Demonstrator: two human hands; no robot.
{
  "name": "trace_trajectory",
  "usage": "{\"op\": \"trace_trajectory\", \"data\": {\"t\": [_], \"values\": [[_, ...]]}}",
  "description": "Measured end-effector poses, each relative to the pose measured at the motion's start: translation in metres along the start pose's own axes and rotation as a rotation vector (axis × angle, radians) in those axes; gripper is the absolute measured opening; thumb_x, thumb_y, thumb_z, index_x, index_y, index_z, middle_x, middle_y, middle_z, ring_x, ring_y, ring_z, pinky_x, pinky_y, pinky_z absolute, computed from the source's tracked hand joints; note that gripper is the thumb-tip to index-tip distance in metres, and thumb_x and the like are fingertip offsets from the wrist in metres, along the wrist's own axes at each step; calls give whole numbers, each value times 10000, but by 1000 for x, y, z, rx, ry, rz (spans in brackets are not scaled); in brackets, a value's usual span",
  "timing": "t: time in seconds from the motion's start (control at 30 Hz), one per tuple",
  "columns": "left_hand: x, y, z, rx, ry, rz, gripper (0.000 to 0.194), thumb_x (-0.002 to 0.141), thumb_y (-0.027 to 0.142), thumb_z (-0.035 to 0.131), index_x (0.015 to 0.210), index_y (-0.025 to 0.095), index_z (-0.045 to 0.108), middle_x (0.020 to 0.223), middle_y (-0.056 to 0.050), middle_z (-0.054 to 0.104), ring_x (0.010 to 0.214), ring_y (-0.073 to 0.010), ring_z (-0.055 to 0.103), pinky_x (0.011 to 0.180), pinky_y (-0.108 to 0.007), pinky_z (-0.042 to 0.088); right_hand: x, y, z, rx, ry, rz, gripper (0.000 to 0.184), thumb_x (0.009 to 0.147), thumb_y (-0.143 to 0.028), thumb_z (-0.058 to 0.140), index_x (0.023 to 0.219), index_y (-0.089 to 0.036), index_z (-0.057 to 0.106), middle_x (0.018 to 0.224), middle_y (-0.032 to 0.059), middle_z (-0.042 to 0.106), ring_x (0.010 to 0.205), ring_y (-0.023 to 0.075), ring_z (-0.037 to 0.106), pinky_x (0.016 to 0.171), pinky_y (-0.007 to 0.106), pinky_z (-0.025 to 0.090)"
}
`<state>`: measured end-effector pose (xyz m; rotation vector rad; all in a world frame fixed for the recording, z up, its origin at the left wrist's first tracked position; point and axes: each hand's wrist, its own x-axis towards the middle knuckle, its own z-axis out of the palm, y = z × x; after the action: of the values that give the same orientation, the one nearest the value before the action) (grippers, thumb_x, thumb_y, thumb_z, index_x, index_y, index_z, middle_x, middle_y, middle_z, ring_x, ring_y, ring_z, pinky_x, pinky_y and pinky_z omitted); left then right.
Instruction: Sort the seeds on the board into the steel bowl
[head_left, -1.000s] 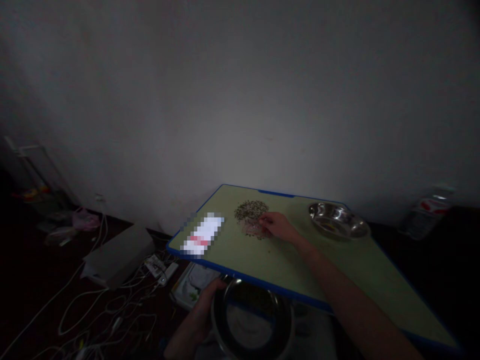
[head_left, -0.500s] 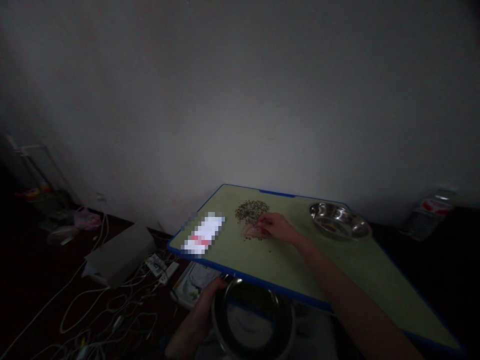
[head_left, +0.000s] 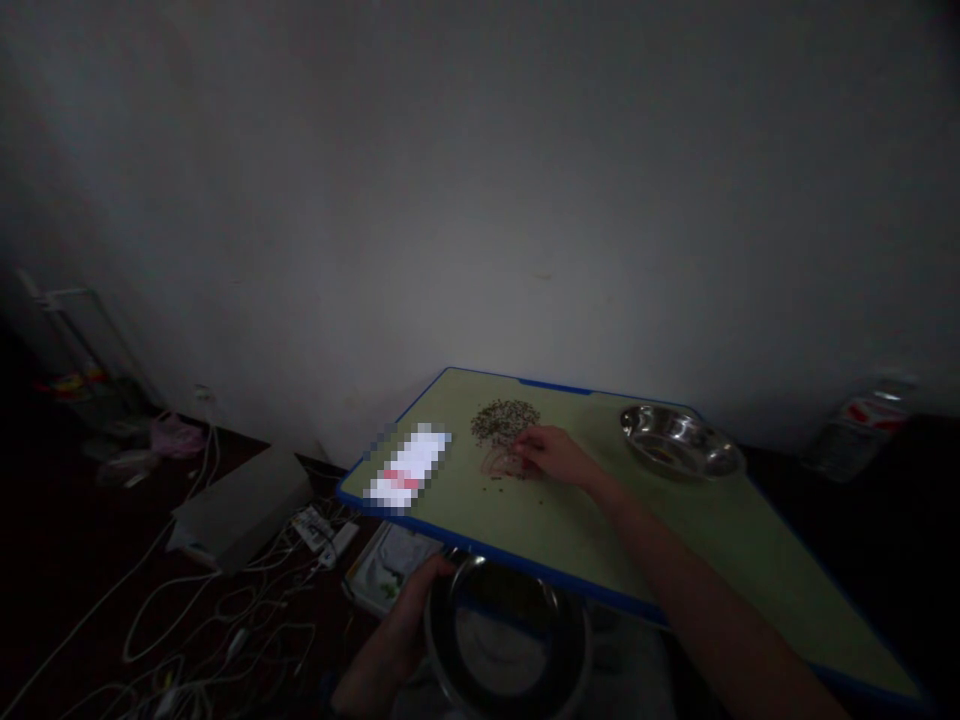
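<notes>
Right hand (head_left: 551, 455) barely moved, grip seemingly pinching some clear plastic (head_left: 496, 460) mid-frame; dark grains (head_left: 505, 420) look sparser under it now. Left hand's (head_left: 421, 592) fingers clutch the metal bowl (head_left: 450, 650), bottom centre.

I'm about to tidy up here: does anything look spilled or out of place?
A few dark specks lie apart from the main pile, near the right hand; they look like strays. On the floor at left, cables sprawl in loose, untidy loops.
</notes>
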<state>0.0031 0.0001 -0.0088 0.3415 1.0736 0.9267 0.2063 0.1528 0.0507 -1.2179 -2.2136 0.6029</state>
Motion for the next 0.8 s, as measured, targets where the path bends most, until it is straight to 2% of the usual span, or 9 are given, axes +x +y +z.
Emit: {"op": "trace_trajectory", "data": {"t": [0.27,0.63,0.8], "values": [[1,-2,-4,-18,-18,-11,181,649,260,503,607,122,612,508,-35,643,524,-172,589,575,-270,437,0,-5,3,-76,8,-37,162,744,-238,496,797,-173,634,705,20,633,627,125,552,581,220,397],[-14,6,9,-31,-29,-8,163,652,220,493,566,129,598,478,-22,627,485,-154,570,565,-260,417,-3,-8,6,96,-88,-10,189,757,-248,450,801,-171,617,582,4,614,525,117,560,507,210,402],[-11,5,7,-18,18,-8,168,647,223,489,544,131,585,473,-34,621,462,-147,555,536,-252,403,-1,-7,6,54,-68,-26,177,750,-235,461,788,-173,622,584,2,617,534,118,557,541,224,406]]}}
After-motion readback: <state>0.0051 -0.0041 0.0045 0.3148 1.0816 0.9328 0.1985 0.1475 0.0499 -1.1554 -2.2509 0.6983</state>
